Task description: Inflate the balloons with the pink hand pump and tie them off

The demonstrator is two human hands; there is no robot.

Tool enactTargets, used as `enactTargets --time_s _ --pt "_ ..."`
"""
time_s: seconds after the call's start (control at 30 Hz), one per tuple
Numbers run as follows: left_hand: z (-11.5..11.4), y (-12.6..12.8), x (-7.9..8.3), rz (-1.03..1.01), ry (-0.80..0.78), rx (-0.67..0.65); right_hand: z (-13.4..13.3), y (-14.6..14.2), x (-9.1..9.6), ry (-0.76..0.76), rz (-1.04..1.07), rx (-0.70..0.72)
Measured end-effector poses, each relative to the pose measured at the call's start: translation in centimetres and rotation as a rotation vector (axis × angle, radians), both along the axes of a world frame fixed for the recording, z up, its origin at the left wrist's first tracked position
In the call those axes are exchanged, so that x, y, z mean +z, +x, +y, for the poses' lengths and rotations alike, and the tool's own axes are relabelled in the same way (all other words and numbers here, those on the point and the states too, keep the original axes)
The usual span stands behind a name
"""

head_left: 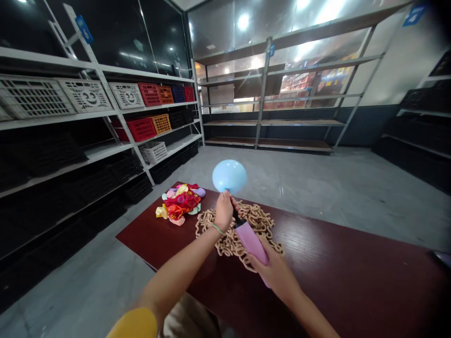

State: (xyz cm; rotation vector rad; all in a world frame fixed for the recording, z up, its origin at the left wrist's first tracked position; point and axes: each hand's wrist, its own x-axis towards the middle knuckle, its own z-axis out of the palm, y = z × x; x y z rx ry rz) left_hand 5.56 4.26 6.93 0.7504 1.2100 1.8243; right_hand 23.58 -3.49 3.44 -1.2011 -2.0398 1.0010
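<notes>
A light blue balloon, swollen with air, stands above the far edge of the table. My left hand is closed around its neck, where it meets the black nozzle of a pink balloon pump. The exact pinch of those fingers is partly hidden. Wrapped round the pump's pink body is my right hand. Beneath both hands lies a heap of tan, chain-like loops. Left of it sits a pile of limp, many-coloured balloons, mostly red with yellow, pink, green and purple ones.
The dark red table stretches to the right, with a dark flat object at its right edge. Shelves with white crates and coloured crates line the left. A metal rack stands at the back, beyond the grey floor.
</notes>
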Motion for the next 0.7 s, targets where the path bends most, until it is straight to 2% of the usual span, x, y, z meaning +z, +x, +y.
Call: enactTargets --time_s 0.07,0.2,0.3,0.37,0.43,0.57,0.63,0.7 --pt "0.7 -1.8 1.2 -0.013 -0.016 -0.002 -0.4 -0.1 0.5 0.014 -0.005 0.029" --pt "2.7 -6.8 4.5 -0.067 -0.018 0.135 -0.7 -0.2 0.9 0.043 -0.072 0.049" --pt "3.2 -8.1 5.6 -0.064 0.001 0.233 -0.6 -0.1 0.6 0.068 -0.109 0.038" --pt "2.7 -7.1 5.1 -0.047 -0.004 0.255 -0.4 0.0 0.3 0.076 -0.125 0.017" --pt "1.7 -4.8 3.7 -0.025 -0.006 0.23 -0.1 0.1 -0.1 0.06 -0.143 -0.002" --pt "-0.5 -0.4 0.7 0.015 0.012 0.094 0.1 0.3 -0.2 0.018 -0.13 -0.036" --pt "-0.7 0.1 0.3 0.0 0.012 0.043 0.0 0.2 0.1 0.012 -0.1 -0.021" --pt "-0.1 -0.8 0.7 -0.031 0.005 0.034 -0.1 0.1 0.5 0.012 -0.085 -0.002"
